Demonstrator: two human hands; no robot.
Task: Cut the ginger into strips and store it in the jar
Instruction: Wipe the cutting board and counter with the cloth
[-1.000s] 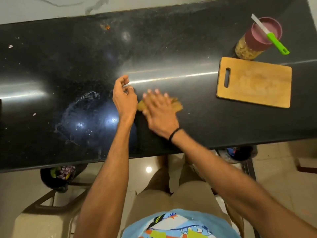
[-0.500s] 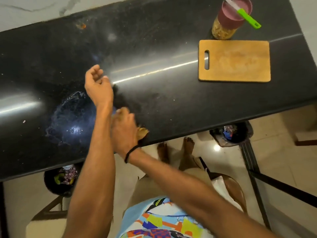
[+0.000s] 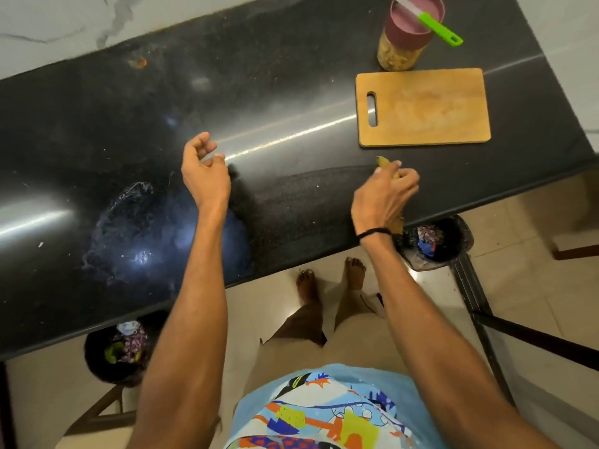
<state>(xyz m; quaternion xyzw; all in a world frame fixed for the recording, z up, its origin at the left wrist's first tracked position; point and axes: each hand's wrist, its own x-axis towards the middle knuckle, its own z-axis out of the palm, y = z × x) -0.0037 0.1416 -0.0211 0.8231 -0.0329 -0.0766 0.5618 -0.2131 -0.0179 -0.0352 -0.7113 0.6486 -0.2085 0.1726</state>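
A glass jar (image 3: 400,56) with a maroon lid (image 3: 411,17) stands at the far right of the black counter (image 3: 129,124); yellowish pieces show through its glass. Across the lid lies a knife (image 3: 437,27) with a green handle. In front of the jar a bare wooden cutting board (image 3: 428,108) lies flat. My right hand (image 3: 382,196) grips a yellow-brown cloth (image 3: 384,162) on the counter just below the board. My left hand (image 3: 204,173) hovers over mid-counter, fingers loosely curled and apart, holding nothing. I see no loose ginger.
A wet smear (image 3: 129,228) marks the counter's left front. Under the counter stand two dark bins, one at the right (image 3: 434,241) and one at the left (image 3: 120,351). A dark metal frame (image 3: 479,306) runs along the floor at the right. My bare feet (image 3: 330,280) are near the counter edge.
My right hand has carried the cloth from the counter's front edge beside my left arm out to the right, below the cutting board. My left hand has stayed about where it was.
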